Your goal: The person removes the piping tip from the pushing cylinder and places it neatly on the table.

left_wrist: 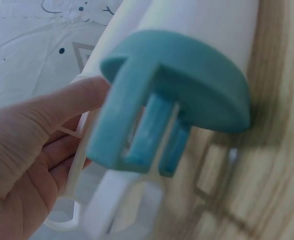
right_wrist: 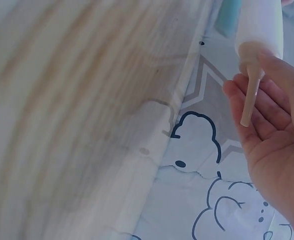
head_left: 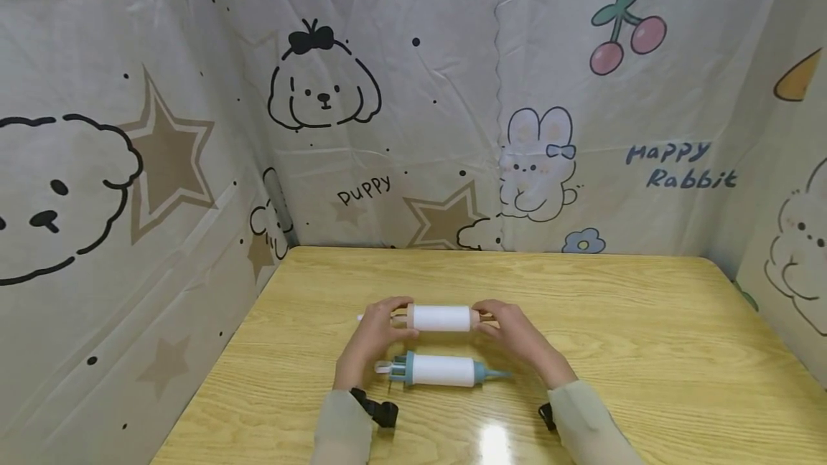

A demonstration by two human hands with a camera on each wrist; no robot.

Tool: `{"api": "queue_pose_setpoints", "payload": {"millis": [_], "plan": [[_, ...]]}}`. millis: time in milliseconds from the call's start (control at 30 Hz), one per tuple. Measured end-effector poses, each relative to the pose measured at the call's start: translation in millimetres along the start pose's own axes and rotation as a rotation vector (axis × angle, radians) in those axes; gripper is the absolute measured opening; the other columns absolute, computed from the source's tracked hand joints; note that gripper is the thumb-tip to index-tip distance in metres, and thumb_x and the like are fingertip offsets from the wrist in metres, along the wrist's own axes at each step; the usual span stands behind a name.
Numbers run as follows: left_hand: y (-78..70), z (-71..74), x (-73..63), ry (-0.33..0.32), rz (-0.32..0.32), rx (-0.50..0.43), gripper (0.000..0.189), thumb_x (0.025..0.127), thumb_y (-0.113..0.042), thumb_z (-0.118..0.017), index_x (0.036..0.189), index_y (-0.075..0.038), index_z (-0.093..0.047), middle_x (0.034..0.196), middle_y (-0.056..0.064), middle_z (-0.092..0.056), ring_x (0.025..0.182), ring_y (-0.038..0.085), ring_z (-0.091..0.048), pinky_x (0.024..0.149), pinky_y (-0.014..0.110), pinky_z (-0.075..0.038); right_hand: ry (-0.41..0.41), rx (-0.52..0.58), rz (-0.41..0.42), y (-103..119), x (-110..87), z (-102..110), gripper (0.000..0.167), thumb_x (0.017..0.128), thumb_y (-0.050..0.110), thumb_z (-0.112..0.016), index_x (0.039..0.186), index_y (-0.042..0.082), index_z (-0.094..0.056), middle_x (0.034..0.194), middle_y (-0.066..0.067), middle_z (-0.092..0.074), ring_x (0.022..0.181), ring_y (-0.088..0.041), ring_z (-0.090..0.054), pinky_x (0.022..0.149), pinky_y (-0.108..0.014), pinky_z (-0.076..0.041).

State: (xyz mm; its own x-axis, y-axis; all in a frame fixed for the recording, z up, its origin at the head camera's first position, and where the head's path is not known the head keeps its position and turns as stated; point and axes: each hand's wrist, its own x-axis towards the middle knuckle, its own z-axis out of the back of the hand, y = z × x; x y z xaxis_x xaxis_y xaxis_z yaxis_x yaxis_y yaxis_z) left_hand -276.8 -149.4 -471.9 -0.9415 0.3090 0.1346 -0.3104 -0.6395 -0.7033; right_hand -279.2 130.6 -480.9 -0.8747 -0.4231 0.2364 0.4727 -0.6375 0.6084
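A white cylindrical tube with beige end caps (head_left: 442, 318) lies level between the two hands, over the yellow wood-grain table (head_left: 646, 321). Directly at its 6 o'clock, near but apart in the head view, rests a matching white tube with teal end caps (head_left: 443, 370), its teal nozzle aimed at 3 o'clock.

The left hand (head_left: 377, 325) pinches the beige-capped tube's 9 o'clock end, thumb on the near side, fingers on the far side. The right hand (head_left: 510, 323) pinches the 3 o'clock end between thumb and fingers.

Only the left wrist view shows clearly the open white plunger ring (left_wrist: 78, 212) past the left palm; teal prongs (left_wrist: 119, 120) there cover part of that grip. The right wrist view alone bares the slim beige nozzle (right_wrist: 251, 100), pointing toward 6 o'clock over fingers lying side by side; whether their tips touch the cap, I cannot tell.
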Motion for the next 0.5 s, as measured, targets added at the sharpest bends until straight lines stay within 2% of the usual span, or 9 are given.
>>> {"api": "queue_pose_setpoints", "payload": {"millis": [100, 500], "plan": [[-2.2, 1.1, 0.7, -0.005, 0.001, -0.008, 0.062, 0.082, -0.022, -0.079, 0.137, -0.008, -0.055, 0.139, 0.013, -0.058, 0.13, 0.034, -0.054, 0.105, 0.052, -0.048, -0.019, -0.006, 0.033, -1.5, -0.8, 1.2, 0.029, 0.09, 0.01, -0.068, 0.118, 0.001, -0.065, 0.118, -0.016, -0.069, 0.103, -0.031, -0.07, 0.089, -0.041, -0.058], [-11.1, -3.0, 2.1, 0.0, -0.032, 0.0, 0.061, 0.083, -0.022, -0.078, 0.137, -0.006, -0.055, 0.137, 0.015, -0.059, 0.127, 0.035, -0.056, 0.102, 0.05, -0.05, -0.07, -0.001, 0.044, -4.3, -8.5, 6.6, 0.03, 0.089, 0.009, -0.069, 0.117, 0.0, -0.065, 0.115, -0.016, -0.07, 0.102, -0.031, -0.07, 0.088, -0.039, -0.059]]}}
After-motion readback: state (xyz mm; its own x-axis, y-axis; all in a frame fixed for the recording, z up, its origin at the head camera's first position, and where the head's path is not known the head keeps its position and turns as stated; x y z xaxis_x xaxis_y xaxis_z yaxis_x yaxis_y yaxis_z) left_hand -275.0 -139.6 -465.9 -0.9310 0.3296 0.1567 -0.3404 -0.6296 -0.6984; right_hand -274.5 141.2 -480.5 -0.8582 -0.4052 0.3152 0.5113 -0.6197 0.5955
